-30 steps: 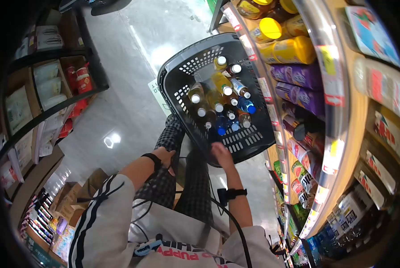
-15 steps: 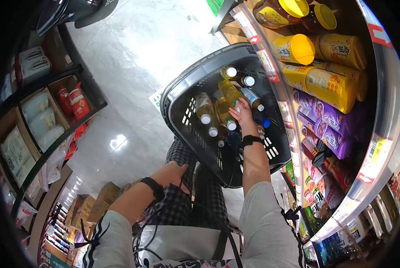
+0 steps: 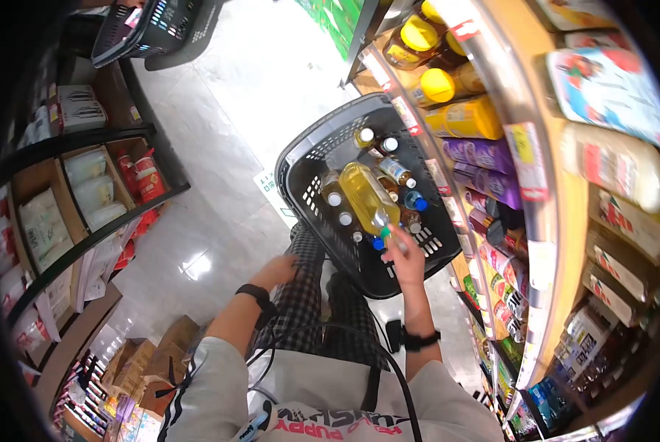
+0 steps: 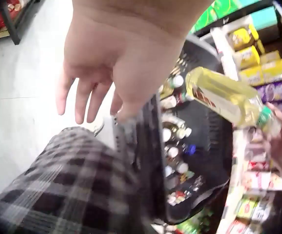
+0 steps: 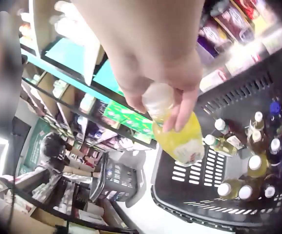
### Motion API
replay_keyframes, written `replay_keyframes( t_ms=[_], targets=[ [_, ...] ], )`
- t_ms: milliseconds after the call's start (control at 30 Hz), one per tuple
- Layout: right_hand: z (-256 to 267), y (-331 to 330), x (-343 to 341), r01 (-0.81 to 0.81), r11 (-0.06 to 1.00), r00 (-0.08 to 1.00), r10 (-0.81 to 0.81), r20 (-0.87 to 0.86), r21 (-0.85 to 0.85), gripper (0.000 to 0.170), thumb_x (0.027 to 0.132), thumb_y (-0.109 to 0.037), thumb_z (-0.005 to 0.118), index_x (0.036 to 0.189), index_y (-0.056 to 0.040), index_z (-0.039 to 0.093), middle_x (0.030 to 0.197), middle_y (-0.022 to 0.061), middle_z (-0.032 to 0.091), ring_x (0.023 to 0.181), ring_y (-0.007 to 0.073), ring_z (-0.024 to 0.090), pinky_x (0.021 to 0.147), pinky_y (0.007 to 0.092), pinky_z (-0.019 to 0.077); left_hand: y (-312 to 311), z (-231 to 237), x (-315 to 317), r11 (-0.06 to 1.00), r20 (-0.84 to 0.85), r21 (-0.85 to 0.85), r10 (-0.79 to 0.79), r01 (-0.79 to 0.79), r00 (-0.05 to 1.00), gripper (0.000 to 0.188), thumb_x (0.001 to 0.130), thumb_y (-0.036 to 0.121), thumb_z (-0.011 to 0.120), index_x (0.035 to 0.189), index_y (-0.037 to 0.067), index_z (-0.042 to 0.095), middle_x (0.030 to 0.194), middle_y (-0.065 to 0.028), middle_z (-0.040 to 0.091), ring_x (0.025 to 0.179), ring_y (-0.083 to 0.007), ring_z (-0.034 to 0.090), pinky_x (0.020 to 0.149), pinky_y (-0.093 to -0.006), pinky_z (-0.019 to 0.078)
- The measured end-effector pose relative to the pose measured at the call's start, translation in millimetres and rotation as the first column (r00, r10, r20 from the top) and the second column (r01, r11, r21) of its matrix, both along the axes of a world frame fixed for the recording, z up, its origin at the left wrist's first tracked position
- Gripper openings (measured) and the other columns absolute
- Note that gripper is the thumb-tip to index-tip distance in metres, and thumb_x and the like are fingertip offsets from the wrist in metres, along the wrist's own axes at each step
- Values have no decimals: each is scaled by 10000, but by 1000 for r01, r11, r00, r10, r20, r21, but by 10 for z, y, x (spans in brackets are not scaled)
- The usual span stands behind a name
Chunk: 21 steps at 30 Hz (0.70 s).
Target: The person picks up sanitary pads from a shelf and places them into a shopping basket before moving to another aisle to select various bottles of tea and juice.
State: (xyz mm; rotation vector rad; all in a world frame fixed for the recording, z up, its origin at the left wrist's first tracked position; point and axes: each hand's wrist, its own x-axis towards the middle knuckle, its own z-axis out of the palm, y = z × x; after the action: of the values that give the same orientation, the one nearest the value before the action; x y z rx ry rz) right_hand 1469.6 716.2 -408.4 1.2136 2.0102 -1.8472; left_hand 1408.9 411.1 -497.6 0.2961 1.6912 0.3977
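Observation:
A large bottle of yellow liquid (image 3: 367, 193) is gripped near its capped end by my right hand (image 3: 406, 258). In the left wrist view the bottle (image 4: 224, 97) tilts above the black basket (image 3: 323, 127), its green neck band at the fingers. Under it, in the basket, are several other bottles with white caps and some with blue caps (image 3: 416, 200). My left hand (image 3: 277, 271) is by the checked left trouser leg (image 4: 62, 185), just outside the basket; its fingers hang loosely and hold nothing.
Shelves on the right, close beside the basket, carry yellow-lidded jars (image 3: 438, 86) and purple packages (image 3: 485, 177). Another black basket (image 3: 171, 26) shows at the upper left. Bagged goods (image 3: 90, 177) fill the left shelf; cardboard boxes (image 3: 171, 346) stand behind at lower left.
My right hand went from the basket's near edge in among the bottles, took hold of the yellow bottle and raised it toward me. The left hand stays by the leg.

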Motion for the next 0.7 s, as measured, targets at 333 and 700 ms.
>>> replay_keyframes(
  t_ms=[333, 700],
  targets=[
    [2958, 32, 1301, 5, 995, 844, -56, -533, -96, 271, 756, -41, 604, 1013, 47, 601, 926, 143, 616, 628, 163, 604, 528, 262, 506, 934, 2977, -289, 533, -202, 834, 536, -143, 820, 973, 583, 98, 799, 1368, 105, 224, 1317, -94, 387, 1138, -224, 455, 962, -339, 369],
    [4405, 279, 2194, 279, 956, 551, -235, -801, -88, 469, 837, -232, 587, 1196, -2, 391, 911, 31, 554, 605, 70, 491, 422, 173, 348, 980, 4851, 1173, 505, -7, 831, 431, -234, 902, 521, 693, 216, 752, 1048, 10, 430, 1009, -78, 543, 958, -109, 501, 844, -267, 413]
  ],
)
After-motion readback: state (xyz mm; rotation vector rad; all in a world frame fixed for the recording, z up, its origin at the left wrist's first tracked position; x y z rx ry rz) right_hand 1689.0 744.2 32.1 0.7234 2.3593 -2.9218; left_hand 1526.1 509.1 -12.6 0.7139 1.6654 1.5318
